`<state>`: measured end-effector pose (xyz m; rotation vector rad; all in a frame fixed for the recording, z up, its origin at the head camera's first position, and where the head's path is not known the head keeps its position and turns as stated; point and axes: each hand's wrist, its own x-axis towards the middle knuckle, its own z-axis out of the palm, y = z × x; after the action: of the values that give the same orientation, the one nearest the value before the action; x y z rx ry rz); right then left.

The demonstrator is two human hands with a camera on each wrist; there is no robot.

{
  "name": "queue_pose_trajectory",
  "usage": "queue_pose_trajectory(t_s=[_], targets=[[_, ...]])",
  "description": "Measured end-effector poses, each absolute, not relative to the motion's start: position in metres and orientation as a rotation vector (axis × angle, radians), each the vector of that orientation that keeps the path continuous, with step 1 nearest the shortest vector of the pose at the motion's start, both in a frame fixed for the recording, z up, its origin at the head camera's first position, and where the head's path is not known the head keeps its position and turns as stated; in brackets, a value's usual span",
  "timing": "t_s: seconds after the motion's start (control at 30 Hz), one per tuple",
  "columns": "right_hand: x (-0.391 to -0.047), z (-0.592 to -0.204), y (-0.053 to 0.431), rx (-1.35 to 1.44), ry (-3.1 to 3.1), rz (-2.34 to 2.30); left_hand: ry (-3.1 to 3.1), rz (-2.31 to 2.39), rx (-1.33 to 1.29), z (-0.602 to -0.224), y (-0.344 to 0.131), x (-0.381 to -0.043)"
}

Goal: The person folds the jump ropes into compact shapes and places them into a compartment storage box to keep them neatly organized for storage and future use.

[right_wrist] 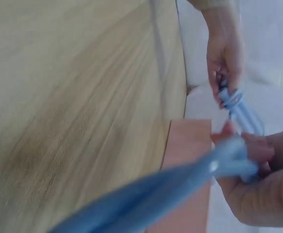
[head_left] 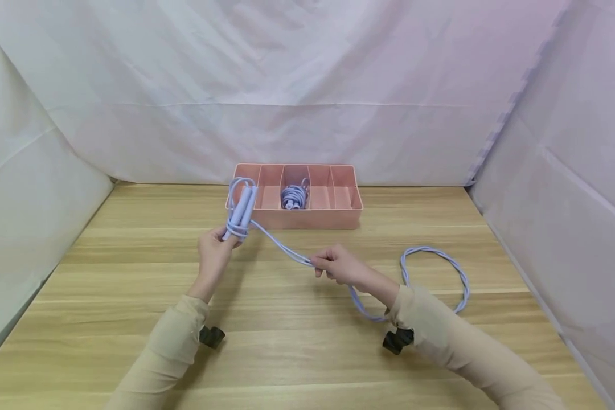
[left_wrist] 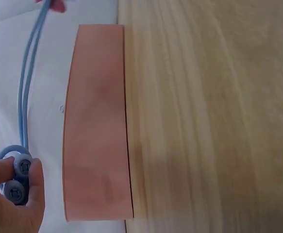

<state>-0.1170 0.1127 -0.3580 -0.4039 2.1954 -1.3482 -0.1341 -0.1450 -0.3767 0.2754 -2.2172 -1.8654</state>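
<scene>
My left hand point(head_left: 216, 253) grips the two pale blue handles point(head_left: 244, 208) of a jump rope side by side, tilted up in front of the box's left end. Some of its cord is wound round the handles, and a loop stands above them. In the left wrist view the round handle ends point(left_wrist: 16, 194) show between thumb and fingers. My right hand point(head_left: 340, 266) pinches the doubled cord point(head_left: 283, 247), stretched between both hands. Beyond it, the remaining cord point(head_left: 461, 279) lies in a wide twisted loop on the table at right, partly hidden by my right forearm.
A pink divided box point(head_left: 307, 220) stands at the table's back edge. Its middle compartment holds another coiled blue jump rope point(head_left: 294, 196). White cloth point(head_left: 297, 131) hangs behind and at both sides of the wooden table point(head_left: 287, 353).
</scene>
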Motion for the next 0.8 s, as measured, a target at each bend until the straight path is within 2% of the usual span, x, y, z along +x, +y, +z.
queue_pose_trajectory(t_s=[0.3, 0.6, 0.8], targets=[[-0.094, -0.338, 0.116, -0.963, 2.699, -0.945, -2.440, -1.381, 0.176, -0.378, -0.146, -0.129], [-0.093, -0.306, 0.121, -1.624, 2.972, -0.296, -2.659, -1.072, -0.219, -0.382, -0.137, -0.122], [-0.106, -0.288, 0.115, -1.978, 3.026, -0.082, -2.793, -0.840, -0.484, -0.384, -0.124, -0.118]])
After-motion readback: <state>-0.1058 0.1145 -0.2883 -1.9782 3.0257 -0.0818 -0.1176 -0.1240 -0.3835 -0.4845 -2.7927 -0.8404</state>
